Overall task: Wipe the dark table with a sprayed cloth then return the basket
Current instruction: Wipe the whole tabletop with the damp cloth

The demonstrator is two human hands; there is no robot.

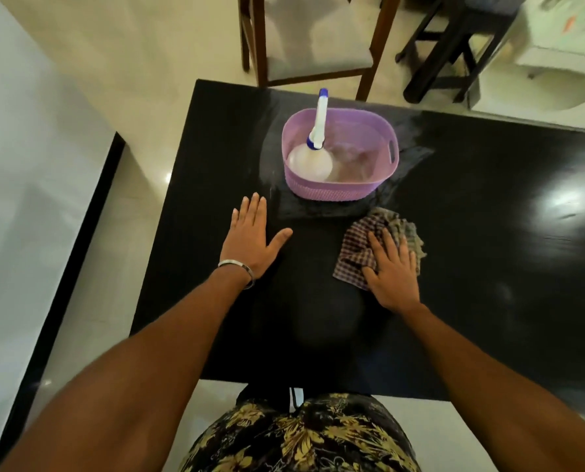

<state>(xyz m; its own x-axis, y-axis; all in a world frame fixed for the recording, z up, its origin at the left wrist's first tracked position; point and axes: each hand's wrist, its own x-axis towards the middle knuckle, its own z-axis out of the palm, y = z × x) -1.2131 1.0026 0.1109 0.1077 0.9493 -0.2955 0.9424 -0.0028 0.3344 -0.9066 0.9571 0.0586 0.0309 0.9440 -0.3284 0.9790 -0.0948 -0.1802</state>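
Note:
A glossy dark table point(471, 267) fills the middle of the view. A purple plastic basket point(379, 183) stands near its far edge. Inside it a clear spray bottle point(310, 163) leans, its white and blue nozzle point(321, 112) sticking up over the rim. A checked cloth point(359, 247) lies crumpled in front of the basket. My right hand point(391, 272) presses flat on the cloth with straight fingers. My left hand point(253, 236) rests flat on the bare tabletop to the left, a metal bangle on its wrist. Damp streaks show on the table around the basket.
A wooden chair point(318, 39) with a pale seat stands past the table's far edge, and a dark stool point(461, 52) to its right. A white counter with a dark edge point(63, 253) runs along the left. Tiled floor lies between them.

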